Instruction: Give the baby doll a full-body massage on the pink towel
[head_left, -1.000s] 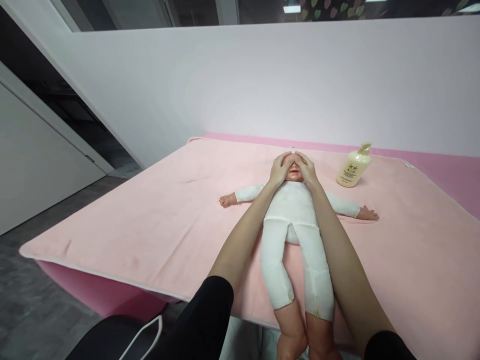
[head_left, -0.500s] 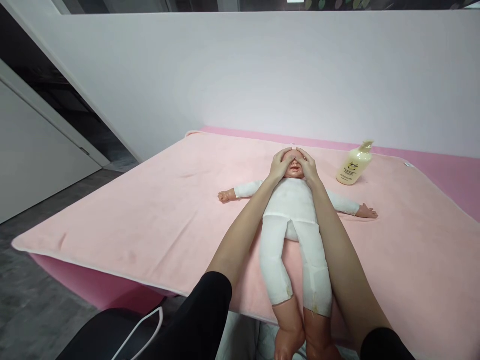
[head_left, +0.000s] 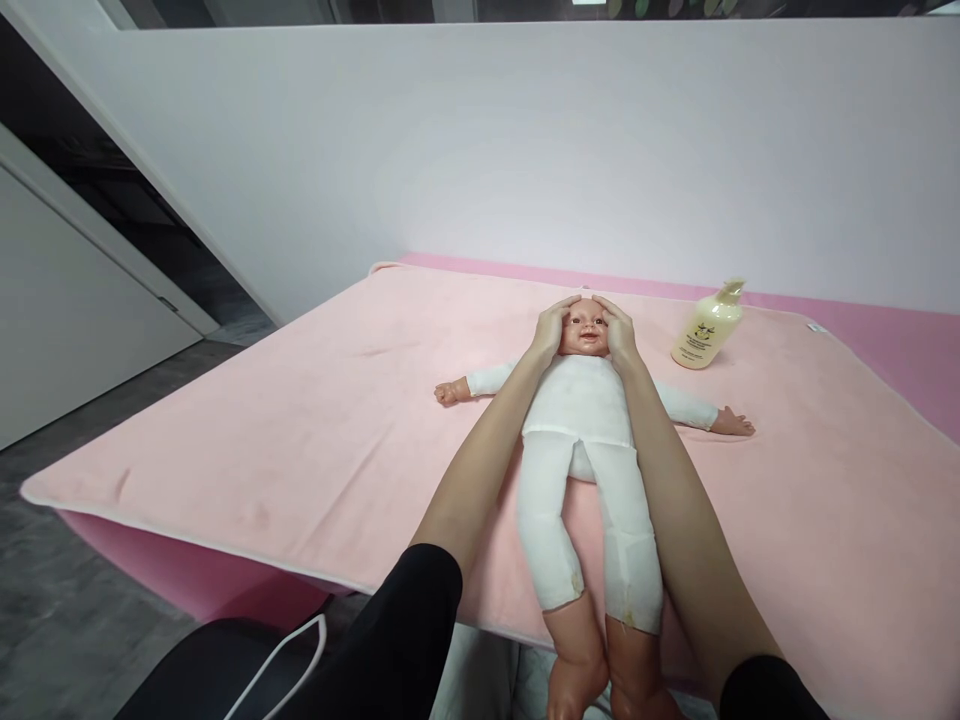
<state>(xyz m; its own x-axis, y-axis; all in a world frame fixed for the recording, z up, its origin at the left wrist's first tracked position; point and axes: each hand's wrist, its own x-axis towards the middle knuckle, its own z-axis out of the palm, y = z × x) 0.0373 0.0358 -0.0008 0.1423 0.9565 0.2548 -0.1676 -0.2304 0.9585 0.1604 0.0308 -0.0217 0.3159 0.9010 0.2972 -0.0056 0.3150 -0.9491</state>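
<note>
A baby doll (head_left: 579, 400) with a white cloth body lies on its back on a pink blanket (head_left: 315, 400), arms spread and feet towards me. My left hand (head_left: 552, 328) rests against the left side of its head, fingers stretched out towards the top of the forehead. On the opposite side, my right hand (head_left: 619, 330) lies the same way, with its fingers extended. Between my two hands the doll's eyes, nose and mouth are uncovered. Both thumbs are hard to make out along the edges of the face.
To the right of the doll's head stands a pale yellow pump bottle (head_left: 706, 328). Behind the pink table (head_left: 892, 350) rises a white wall (head_left: 480, 150). A white cable (head_left: 296, 650) loops at the lower left, near the table's front edge.
Both my hands have slid outward from the doll's brow and eyes to the sides of its head. The thumbs no longer cover the eyes. The bottle has stayed put.
</note>
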